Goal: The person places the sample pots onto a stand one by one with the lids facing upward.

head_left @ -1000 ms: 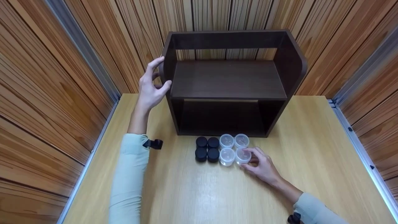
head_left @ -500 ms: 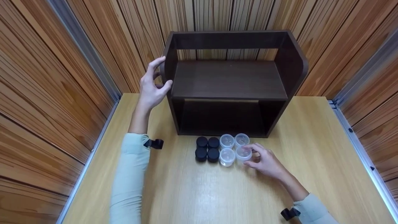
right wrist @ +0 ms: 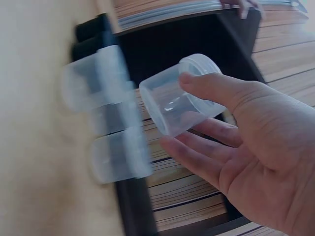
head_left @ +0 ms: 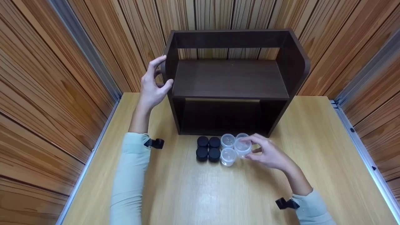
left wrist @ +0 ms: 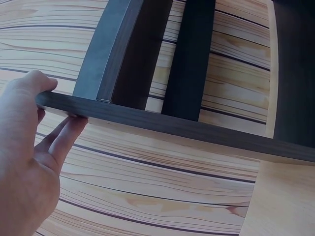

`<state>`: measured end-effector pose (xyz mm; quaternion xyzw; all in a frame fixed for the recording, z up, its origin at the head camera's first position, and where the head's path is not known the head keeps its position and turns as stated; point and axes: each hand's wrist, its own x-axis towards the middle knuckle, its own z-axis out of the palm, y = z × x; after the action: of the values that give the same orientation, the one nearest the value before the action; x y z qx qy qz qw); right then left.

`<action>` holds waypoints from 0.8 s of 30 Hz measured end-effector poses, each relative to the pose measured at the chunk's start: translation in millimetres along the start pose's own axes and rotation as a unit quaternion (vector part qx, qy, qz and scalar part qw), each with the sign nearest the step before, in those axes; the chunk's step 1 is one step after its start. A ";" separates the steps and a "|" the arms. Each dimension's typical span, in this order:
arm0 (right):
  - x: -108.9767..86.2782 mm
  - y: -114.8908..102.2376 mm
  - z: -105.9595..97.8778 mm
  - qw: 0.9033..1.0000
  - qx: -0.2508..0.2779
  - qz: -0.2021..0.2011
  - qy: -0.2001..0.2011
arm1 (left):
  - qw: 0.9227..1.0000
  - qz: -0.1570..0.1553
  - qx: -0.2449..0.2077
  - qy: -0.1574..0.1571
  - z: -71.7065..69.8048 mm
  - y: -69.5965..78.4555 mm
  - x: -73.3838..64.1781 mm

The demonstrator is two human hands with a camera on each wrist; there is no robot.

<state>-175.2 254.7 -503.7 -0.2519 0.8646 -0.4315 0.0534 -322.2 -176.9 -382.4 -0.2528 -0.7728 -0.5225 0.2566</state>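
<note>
My right hand pinches a clear plastic jar between thumb and fingers. In the right wrist view this lidded jar is off the table, tilted, apart from the other clear jars. In the head view it partly covers the clear jar behind it; two more clear jars stand to its left. At the upper left, my left hand grips the side panel of a dark brown shelf. The left wrist view has the thumb and fingers on opposite sides of that panel.
Several black-topped jars stand in a block left of the clear ones, just before the shelf's front edge. Slatted wooden walls enclose the light wooden table on the left, back and right.
My right hand has lifted the front right clear jar off the table and carried it slightly forward, toward the shelf. My left hand stays on the side panel.
</note>
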 end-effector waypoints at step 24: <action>62.6 -97.7 -65.9 0.991 0.021 -0.088 0.093 | 1.000 -0.001 0.008 -0.002 0.3 1.1 -0.2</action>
<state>-211.8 223.1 -379.4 -0.2847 0.8307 -0.4745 -0.0604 -321.4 -176.3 -381.9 -0.2505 -0.7780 -0.5159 0.2566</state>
